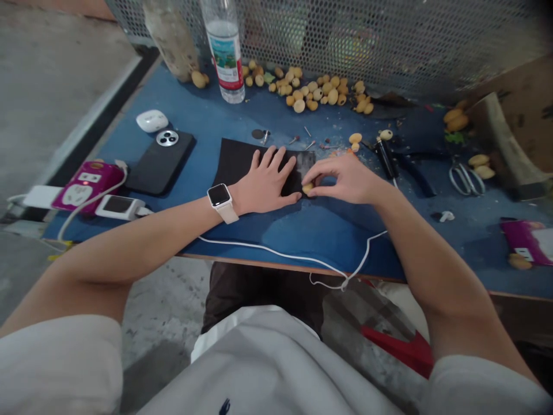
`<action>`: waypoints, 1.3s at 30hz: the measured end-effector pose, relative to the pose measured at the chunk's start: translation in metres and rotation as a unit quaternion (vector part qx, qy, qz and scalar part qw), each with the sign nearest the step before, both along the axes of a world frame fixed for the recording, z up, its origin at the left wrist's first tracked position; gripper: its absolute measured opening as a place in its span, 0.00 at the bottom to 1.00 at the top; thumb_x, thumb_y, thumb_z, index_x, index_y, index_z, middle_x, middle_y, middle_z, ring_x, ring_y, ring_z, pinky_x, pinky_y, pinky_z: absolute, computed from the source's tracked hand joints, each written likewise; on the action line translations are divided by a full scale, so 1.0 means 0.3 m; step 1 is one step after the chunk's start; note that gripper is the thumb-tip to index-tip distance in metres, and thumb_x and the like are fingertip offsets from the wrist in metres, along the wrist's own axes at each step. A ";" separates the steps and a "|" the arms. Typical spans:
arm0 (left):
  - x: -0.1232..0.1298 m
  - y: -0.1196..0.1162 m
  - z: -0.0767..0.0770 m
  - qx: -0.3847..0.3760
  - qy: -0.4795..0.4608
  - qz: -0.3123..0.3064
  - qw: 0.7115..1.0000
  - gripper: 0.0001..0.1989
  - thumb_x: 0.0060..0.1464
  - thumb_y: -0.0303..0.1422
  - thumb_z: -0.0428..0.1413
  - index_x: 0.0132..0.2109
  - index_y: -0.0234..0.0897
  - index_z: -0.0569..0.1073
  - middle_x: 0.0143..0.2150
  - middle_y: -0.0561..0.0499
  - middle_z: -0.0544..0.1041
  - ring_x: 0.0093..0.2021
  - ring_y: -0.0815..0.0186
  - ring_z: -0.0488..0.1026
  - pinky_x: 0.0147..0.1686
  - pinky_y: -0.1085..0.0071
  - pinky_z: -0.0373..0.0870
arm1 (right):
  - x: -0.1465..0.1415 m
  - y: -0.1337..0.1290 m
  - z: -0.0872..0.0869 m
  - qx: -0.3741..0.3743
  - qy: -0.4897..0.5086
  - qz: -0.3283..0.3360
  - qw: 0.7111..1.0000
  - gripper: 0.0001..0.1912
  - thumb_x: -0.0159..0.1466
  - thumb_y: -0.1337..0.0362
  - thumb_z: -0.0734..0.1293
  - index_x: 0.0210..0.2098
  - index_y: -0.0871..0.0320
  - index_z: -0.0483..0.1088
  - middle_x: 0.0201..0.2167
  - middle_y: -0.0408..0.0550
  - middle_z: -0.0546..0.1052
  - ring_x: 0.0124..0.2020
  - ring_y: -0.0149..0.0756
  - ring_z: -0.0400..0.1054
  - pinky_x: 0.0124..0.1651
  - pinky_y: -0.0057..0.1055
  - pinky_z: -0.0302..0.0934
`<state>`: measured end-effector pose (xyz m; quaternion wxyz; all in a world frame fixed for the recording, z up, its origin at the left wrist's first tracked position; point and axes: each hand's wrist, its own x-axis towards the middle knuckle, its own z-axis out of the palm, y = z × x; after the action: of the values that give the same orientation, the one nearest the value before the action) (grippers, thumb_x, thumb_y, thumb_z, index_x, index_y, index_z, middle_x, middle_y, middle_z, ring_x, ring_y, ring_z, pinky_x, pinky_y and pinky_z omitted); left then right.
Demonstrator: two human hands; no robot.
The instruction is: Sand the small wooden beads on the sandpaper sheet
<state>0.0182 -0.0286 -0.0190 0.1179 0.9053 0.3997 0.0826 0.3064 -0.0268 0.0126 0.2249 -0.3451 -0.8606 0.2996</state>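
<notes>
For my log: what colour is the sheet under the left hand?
The sheet is black, greyish at its right end; best in head view.

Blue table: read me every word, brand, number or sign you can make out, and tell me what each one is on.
No text reads clearly enough to quote.
Water bottle label: print too small and blurred.
White case: faint mark, unreadable.
Purple socket block: small markings, unreadable.
Purple packet: print blurred.
Cardboard box: dark marks, unreadable.
Shirt: small dark emblem, cannot tell what.
Watch screen: dark, no legible text.
</notes>
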 end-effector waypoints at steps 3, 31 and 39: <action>0.002 -0.001 0.004 -0.002 0.001 0.001 1.000 0.52 0.79 0.61 0.59 0.92 0.29 0.59 0.93 0.20 0.52 0.93 0.19 0.48 0.87 0.18 0.44 | 0.039 -0.010 0.041 -0.030 -0.020 0.022 0.999 0.16 0.72 0.46 0.83 0.47 0.51 0.92 0.42 0.51 0.93 0.38 0.45 0.86 0.48 0.43 0.82; 0.002 -0.004 0.016 0.002 0.016 -0.008 1.000 0.53 0.80 0.61 0.57 0.92 0.25 0.58 0.93 0.17 0.51 0.93 0.18 0.48 0.86 0.15 0.45 | -0.004 -0.017 -0.029 0.110 -0.022 0.018 0.994 0.13 0.74 0.59 0.77 0.57 0.50 0.88 0.50 0.54 0.91 0.51 0.53 0.83 0.61 0.51 0.76; -0.011 0.013 -0.016 0.017 0.004 -0.020 1.000 0.53 0.81 0.64 0.55 0.92 0.27 0.58 0.93 0.18 0.53 0.92 0.18 0.49 0.85 0.15 0.47 | 0.009 -0.005 -0.021 0.095 -0.030 0.023 0.995 0.09 0.76 0.55 0.78 0.51 0.49 0.88 0.48 0.52 0.91 0.48 0.50 0.84 0.57 0.47 0.77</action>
<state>0.0148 -0.0246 -0.0239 0.1026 0.9154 0.3802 0.0831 0.3092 -0.0283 0.0062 0.2232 -0.3111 -0.8993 0.2113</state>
